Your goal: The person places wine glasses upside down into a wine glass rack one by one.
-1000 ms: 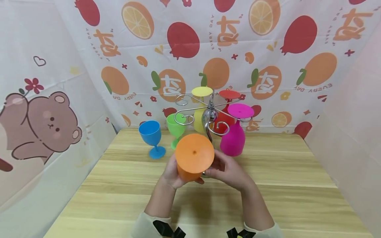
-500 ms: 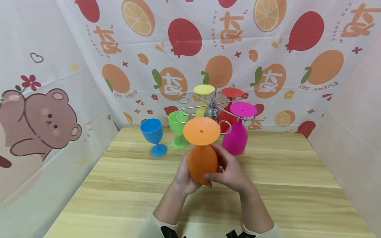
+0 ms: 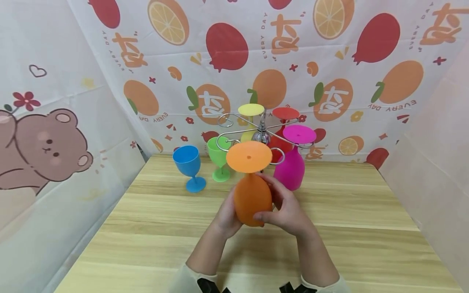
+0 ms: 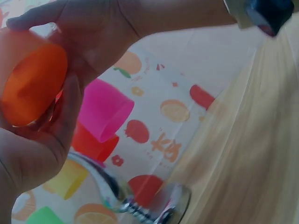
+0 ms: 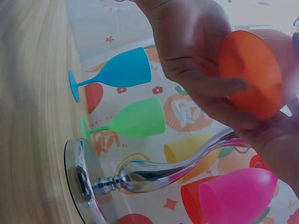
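Observation:
An orange goblet [image 3: 253, 199] is held upside down, its round foot uppermost, in front of a chrome goblet rack [image 3: 261, 136]. My left hand [image 3: 228, 215] grips its bowl from the left, and my right hand [image 3: 287, 209] from the right with the thumb across the front. In the head view the orange foot overlaps the rack's curled wire arms. The goblet's open mouth faces down, seen in both wrist views. Yellow [image 3: 250, 110], red [image 3: 286, 113] and magenta [image 3: 289, 171] goblets hang upside down by their feet from other arms of the rack.
A blue goblet [image 3: 187, 160] and a light green goblet [image 3: 218, 152] stand upright on the wooden table [image 3: 146, 244], left of the rack. The rack's round chrome base [image 5: 83, 182] rests on the tabletop. A fruit-print cloth [image 3: 227, 47] hangs behind the table.
The orange goblet has tilted from foot toward the camera to nearly upright inverted, and its foot has risen toward the rack's arms. Both hands shifted slightly right with it.

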The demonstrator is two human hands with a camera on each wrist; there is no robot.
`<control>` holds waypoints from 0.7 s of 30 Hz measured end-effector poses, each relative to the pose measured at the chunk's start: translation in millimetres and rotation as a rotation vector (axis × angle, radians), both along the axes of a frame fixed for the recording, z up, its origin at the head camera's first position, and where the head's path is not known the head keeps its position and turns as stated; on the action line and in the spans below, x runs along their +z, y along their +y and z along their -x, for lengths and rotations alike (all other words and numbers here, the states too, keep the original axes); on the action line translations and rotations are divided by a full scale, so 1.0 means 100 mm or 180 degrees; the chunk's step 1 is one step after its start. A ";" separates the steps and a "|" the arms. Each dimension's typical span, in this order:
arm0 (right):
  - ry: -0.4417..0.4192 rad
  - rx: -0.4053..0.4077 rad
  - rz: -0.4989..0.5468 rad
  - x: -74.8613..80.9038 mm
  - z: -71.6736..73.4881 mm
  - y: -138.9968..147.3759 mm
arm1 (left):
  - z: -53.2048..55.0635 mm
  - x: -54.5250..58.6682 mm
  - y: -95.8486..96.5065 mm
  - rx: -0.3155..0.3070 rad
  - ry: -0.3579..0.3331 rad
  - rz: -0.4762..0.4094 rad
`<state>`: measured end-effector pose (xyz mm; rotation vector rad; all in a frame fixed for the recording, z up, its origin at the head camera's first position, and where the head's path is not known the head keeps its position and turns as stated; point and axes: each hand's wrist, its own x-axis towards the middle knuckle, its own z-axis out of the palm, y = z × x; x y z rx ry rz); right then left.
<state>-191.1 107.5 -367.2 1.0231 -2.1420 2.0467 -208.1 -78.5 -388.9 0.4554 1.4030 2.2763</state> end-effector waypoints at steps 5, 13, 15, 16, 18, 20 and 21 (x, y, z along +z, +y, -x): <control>-0.0080 -0.0098 0.0011 0.01 0.00 0.01 | 0.00 0.00 -0.01 0.1151 0.0477 0.0700; -0.0160 -0.0176 0.0006 0.00 -0.04 0.04 | -0.19 0.10 -0.03 0.1962 0.1499 0.1111; -0.0169 -0.0183 0.0017 0.00 -0.05 0.05 | -0.24 0.13 -0.03 0.1960 0.1726 0.1280; -0.0170 -0.0186 0.0024 0.00 -0.06 0.05 | -0.26 0.14 -0.03 0.1959 0.1823 0.1373; -0.0175 -0.0197 0.0032 -0.01 -0.07 0.06 | -0.29 0.15 -0.02 0.1940 0.1968 0.1524; -0.0173 -0.0199 0.0036 -0.01 -0.09 0.06 | -0.33 0.16 -0.01 0.1921 0.2058 0.1624; -0.0175 -0.0202 0.0034 -0.01 -0.09 0.07 | -0.35 0.16 -0.01 0.1897 0.2092 0.1653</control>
